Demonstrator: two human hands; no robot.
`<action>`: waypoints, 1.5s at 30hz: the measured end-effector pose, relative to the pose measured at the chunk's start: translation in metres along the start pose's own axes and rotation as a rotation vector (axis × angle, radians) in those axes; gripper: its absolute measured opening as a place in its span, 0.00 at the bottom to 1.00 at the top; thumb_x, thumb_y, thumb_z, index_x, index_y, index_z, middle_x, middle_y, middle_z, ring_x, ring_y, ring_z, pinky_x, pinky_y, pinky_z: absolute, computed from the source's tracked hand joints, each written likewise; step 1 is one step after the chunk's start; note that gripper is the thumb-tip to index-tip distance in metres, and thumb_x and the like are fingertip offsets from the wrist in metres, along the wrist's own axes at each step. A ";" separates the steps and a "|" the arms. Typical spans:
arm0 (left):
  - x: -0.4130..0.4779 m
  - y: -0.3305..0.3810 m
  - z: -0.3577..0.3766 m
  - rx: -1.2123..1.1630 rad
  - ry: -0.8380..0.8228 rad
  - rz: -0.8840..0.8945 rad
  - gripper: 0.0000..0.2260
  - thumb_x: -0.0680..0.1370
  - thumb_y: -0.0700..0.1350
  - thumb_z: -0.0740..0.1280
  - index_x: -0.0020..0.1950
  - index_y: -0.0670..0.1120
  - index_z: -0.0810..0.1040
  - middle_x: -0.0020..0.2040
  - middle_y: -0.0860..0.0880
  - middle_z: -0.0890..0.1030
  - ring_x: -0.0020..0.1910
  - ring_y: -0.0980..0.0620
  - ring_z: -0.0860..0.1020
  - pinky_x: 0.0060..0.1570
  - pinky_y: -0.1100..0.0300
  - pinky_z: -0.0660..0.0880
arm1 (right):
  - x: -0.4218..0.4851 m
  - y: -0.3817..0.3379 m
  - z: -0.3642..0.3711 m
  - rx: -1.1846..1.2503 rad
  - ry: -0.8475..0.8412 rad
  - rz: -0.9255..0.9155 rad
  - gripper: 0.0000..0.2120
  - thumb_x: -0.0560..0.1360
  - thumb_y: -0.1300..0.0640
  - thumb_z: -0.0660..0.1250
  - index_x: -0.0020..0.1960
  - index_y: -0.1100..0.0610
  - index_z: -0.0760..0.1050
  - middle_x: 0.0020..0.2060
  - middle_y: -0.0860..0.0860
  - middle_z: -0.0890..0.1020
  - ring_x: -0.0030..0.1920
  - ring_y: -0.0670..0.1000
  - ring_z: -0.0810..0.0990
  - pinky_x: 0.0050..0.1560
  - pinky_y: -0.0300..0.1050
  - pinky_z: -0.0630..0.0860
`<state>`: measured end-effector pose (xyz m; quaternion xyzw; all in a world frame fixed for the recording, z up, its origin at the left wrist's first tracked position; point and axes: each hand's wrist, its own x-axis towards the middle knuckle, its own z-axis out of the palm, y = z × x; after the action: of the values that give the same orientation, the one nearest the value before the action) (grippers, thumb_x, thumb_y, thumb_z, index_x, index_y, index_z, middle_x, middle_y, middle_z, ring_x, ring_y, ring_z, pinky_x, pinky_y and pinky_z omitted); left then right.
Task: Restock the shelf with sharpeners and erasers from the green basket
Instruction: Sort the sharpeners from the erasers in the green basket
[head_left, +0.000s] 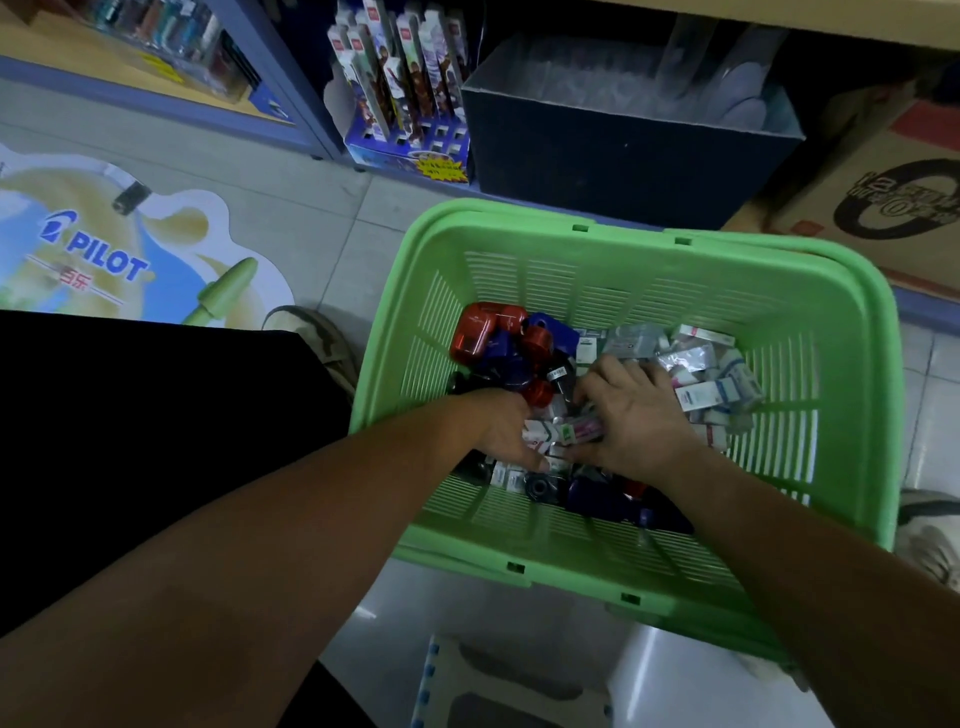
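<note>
Reaching down into the green basket (623, 249) on the floor with both hands. Gripping a few small white erasers (711, 374) in the left hand (498, 431), fingers curled round them. With the right hand (634, 415) low over the same pile, cannot tell whether grasping or merely pressing. Judging by the heap of red and blue sharpeners (498, 338) beside the erasers, hardly begun: nearly everything left to carry to the shelf (779, 15).

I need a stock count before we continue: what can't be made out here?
Head view only:
- Left hand and right hand: fingertips buried among packets, grip unclear.
- Stock under both hands in the green basket: covered.
- Eraser packets: print too small, blurred.
</note>
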<state>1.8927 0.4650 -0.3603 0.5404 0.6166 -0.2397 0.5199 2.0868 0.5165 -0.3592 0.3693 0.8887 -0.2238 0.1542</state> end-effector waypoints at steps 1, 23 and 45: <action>0.002 0.001 0.000 0.014 0.011 0.011 0.31 0.75 0.63 0.74 0.70 0.45 0.76 0.60 0.47 0.80 0.57 0.47 0.79 0.60 0.53 0.78 | -0.003 0.001 -0.001 -0.026 -0.016 -0.016 0.33 0.67 0.30 0.74 0.65 0.47 0.74 0.62 0.47 0.69 0.67 0.52 0.68 0.73 0.55 0.57; -0.028 0.022 -0.015 -0.190 0.038 0.136 0.12 0.79 0.53 0.72 0.52 0.45 0.81 0.45 0.47 0.81 0.41 0.50 0.79 0.41 0.56 0.77 | -0.007 0.006 -0.041 -0.120 0.118 -0.068 0.16 0.73 0.44 0.77 0.57 0.51 0.83 0.52 0.49 0.84 0.55 0.54 0.82 0.61 0.54 0.77; -0.059 0.090 -0.054 -0.594 0.387 0.213 0.19 0.77 0.41 0.75 0.67 0.45 0.78 0.60 0.48 0.80 0.56 0.49 0.81 0.51 0.58 0.80 | -0.072 0.005 -0.097 0.201 0.289 0.360 0.07 0.79 0.45 0.69 0.51 0.48 0.77 0.44 0.48 0.81 0.43 0.52 0.80 0.41 0.46 0.77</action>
<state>1.9469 0.5138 -0.2651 0.4625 0.6863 0.1117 0.5501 2.1290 0.5274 -0.2462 0.5632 0.7946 -0.2251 0.0254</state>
